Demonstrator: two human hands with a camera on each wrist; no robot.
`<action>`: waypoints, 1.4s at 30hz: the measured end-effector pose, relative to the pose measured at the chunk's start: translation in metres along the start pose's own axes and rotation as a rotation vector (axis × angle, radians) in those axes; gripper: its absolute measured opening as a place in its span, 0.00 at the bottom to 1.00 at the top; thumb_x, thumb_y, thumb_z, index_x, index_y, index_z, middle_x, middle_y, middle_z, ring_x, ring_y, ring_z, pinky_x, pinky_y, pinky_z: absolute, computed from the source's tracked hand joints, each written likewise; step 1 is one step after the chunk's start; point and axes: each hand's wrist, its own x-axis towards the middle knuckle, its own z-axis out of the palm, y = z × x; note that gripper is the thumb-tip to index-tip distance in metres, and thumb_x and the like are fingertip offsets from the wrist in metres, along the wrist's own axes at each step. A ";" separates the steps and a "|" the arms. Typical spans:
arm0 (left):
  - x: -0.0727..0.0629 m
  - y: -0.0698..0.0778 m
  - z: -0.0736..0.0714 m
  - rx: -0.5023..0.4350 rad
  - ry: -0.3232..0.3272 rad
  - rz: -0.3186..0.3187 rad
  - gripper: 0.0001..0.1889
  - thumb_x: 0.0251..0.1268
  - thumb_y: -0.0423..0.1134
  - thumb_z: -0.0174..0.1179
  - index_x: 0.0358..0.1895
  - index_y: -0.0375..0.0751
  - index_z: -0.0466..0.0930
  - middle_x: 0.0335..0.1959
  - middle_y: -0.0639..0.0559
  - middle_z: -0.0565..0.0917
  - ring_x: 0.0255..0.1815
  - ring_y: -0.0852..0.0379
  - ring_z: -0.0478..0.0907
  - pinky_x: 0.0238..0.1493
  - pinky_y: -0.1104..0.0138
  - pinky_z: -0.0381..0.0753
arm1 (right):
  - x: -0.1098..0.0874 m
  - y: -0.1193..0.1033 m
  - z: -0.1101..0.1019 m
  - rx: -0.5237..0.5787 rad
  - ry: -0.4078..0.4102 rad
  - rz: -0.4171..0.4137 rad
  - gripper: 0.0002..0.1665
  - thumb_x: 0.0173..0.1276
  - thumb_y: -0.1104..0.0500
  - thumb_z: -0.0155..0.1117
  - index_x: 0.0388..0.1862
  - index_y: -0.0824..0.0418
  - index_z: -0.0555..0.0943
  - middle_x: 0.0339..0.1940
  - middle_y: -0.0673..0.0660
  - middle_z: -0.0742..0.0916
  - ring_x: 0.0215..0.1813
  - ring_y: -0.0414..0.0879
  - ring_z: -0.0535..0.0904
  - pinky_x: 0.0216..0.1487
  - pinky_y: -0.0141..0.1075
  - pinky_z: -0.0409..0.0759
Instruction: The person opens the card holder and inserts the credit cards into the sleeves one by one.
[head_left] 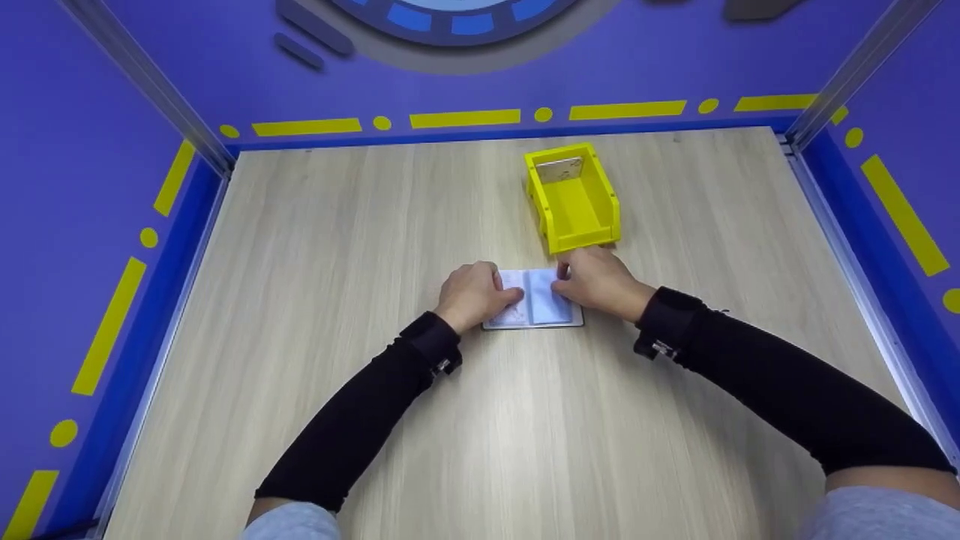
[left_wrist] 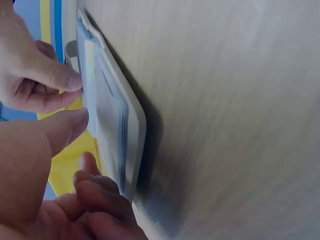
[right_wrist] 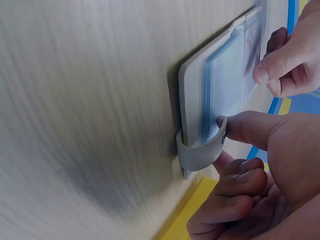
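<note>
A small card holder (head_left: pixel 531 315) with clear plastic sleeves lies spread open on the wooden table. My left hand (head_left: pixel 471 294) holds its left half, the thumb over the sleeve and the other fingers curled at the outer edge. At the right side, my right hand (head_left: pixel 600 281) pinches the holder's pale strap (right_wrist: pixel 200 156) between thumb and forefinger. That strap arches up from the cover, with a snap near its end. The right wrist view shows the stacked sleeves (right_wrist: pixel 212 95) lying against the light cover (right_wrist: pixel 189 90).
Just beyond the right hand stands a yellow open-front bin (head_left: pixel 577 206), with a patterned, pale flat piece (head_left: pixel 560 169) against its back wall. Blue panels (head_left: pixel 465 90) with yellow markings enclose the table (head_left: pixel 360 225) at the back and both sides.
</note>
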 end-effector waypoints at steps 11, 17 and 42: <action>0.000 0.013 0.011 0.114 0.050 0.048 0.21 0.71 0.59 0.73 0.41 0.44 0.83 0.40 0.50 0.81 0.43 0.49 0.80 0.41 0.59 0.76 | 0.002 0.001 0.001 0.002 -0.019 0.024 0.13 0.74 0.52 0.76 0.45 0.62 0.91 0.35 0.56 0.89 0.37 0.51 0.82 0.39 0.40 0.76; -0.001 0.020 0.011 0.180 0.043 0.048 0.20 0.72 0.58 0.72 0.41 0.44 0.82 0.43 0.47 0.81 0.49 0.46 0.80 0.46 0.56 0.79 | 0.000 0.000 0.001 -0.006 -0.004 0.024 0.14 0.73 0.53 0.75 0.47 0.63 0.91 0.36 0.57 0.90 0.37 0.51 0.82 0.38 0.39 0.76; -0.006 -0.006 -0.015 0.002 0.008 -0.020 0.17 0.72 0.53 0.71 0.29 0.49 0.79 0.29 0.56 0.78 0.33 0.54 0.76 0.33 0.64 0.68 | 0.000 -0.003 0.001 0.000 -0.020 0.050 0.13 0.75 0.52 0.74 0.45 0.61 0.91 0.36 0.56 0.89 0.38 0.51 0.82 0.39 0.40 0.77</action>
